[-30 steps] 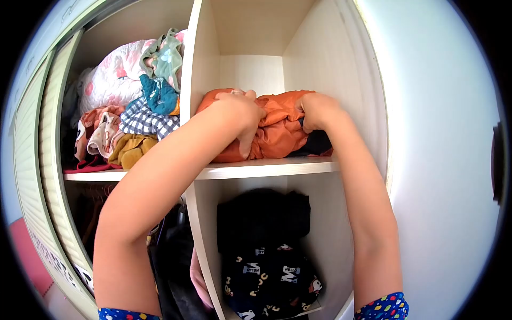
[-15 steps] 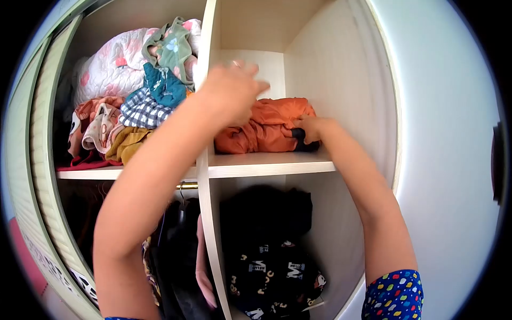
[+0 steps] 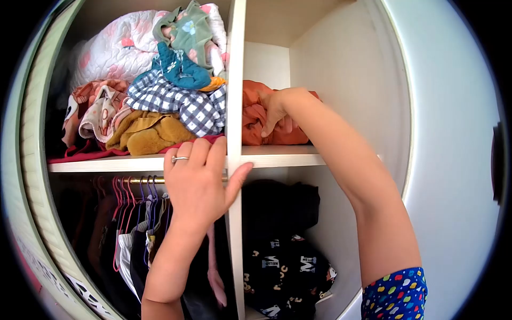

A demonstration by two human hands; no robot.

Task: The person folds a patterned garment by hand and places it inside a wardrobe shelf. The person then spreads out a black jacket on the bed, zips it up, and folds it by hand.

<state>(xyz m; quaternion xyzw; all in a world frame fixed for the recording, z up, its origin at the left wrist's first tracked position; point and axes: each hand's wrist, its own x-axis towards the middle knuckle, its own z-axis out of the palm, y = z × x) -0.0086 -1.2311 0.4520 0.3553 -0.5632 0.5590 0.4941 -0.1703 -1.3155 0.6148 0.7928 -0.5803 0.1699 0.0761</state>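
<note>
Our right hand (image 3: 280,112), half-curled, its grip unclear, touches the sideways-lying orange bundle (image 3: 252,121) just above the frame's centre, while our left hand (image 3: 197,181), fingers extended, no object showing, lies farther off at the shelf edge (image 3: 112,164).

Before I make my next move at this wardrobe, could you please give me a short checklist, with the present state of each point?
1. Right hand touching the orange bundle: ok.
2. Firm grip on it: cannot tell; the hand hides part of the fabric.
3. Orange bundle behind the shelf's front edge: ok.
4. Left hand free of clothes: ok, it is at the shelf edge beside the divider.
5. Clothes pile at left neatly folded: not ok, loosely heaped.
</note>
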